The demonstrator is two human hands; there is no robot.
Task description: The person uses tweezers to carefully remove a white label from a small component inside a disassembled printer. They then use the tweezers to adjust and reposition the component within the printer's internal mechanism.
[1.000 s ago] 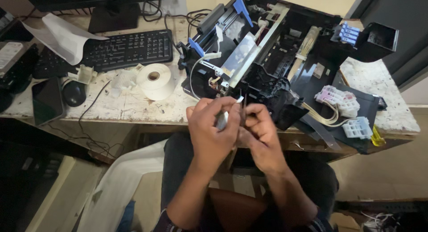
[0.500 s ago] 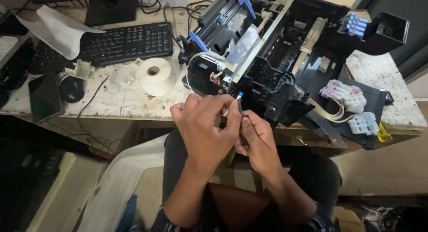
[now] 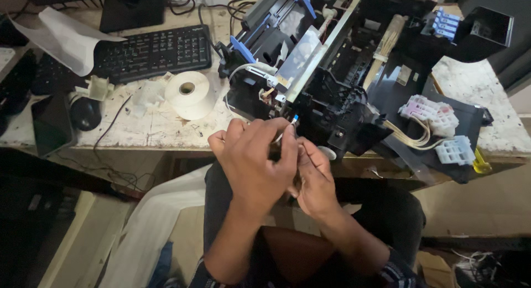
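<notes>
A dismantled black printer (image 3: 337,72) with blue levers and an exposed metal rail stands on the worn desk (image 3: 149,130). My left hand (image 3: 254,161) is closed around a thin white flat ribbon cable (image 3: 292,122) with a blue tip, just in front of the printer's near edge. My right hand (image 3: 315,174) sits right beside it, its fingers pinching the same cable lower down. Most of the cable is hidden behind my fingers. Both hands hover over my lap at the desk's front edge.
A roll of white tape (image 3: 188,93), a black keyboard (image 3: 152,51), a black mouse (image 3: 84,112) and a sheet of paper (image 3: 61,38) lie to the left. White ink tubes with pink and blue cartridge parts (image 3: 437,122) rest on the right.
My hands have shifted slightly toward the printer, and the cable's blue tip now sits close to the printer's front edge.
</notes>
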